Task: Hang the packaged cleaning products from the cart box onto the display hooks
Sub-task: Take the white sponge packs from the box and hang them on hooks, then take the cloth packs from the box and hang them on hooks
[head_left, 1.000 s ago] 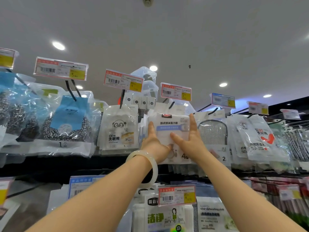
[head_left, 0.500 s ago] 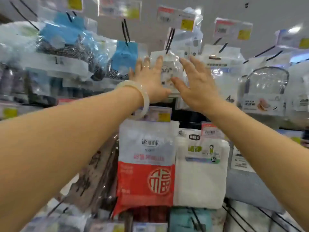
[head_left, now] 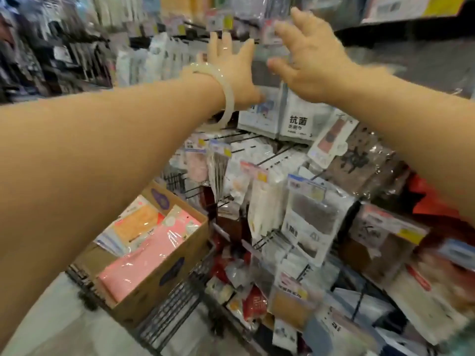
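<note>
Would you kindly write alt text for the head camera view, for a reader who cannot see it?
Both hands, left hand and right hand, reach up, open and empty, toward blurred hanging packages on a shop display. Below left, a cardboard box of pink packaged products sits in a wire cart. A pale bangle circles the left wrist.

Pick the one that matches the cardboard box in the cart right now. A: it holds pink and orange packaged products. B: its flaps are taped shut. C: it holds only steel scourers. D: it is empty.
A: the open cardboard box in the cart shows a pink pack and an orange pack lying inside.
</note>
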`<move>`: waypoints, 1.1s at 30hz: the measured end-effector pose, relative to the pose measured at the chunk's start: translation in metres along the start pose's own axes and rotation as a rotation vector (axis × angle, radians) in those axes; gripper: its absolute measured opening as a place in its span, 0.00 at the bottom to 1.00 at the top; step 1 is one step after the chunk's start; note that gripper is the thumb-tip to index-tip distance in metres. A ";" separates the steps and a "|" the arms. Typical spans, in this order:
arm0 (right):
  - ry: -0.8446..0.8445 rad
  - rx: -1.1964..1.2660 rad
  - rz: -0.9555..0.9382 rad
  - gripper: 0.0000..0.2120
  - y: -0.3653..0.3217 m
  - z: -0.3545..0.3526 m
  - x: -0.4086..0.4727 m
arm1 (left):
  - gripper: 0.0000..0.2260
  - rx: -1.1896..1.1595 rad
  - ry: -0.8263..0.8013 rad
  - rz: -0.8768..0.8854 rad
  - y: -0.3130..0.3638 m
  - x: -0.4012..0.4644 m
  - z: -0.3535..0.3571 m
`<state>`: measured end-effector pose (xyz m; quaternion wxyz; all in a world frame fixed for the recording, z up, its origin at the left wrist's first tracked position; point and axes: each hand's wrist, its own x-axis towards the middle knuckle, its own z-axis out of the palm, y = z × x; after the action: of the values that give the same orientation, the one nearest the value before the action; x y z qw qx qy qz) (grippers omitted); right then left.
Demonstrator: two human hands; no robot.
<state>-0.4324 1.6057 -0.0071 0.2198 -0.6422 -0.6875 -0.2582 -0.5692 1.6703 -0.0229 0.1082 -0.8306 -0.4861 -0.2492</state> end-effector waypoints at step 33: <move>-1.067 0.357 -0.092 0.30 -0.271 0.450 -0.060 | 0.40 -0.117 -0.903 -0.624 -0.368 -0.200 0.319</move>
<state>-0.6842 1.8354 -0.4116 -0.0644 -0.6060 -0.7636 0.2134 -0.8683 1.8397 -0.4215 -0.2363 -0.6760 -0.6928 0.0849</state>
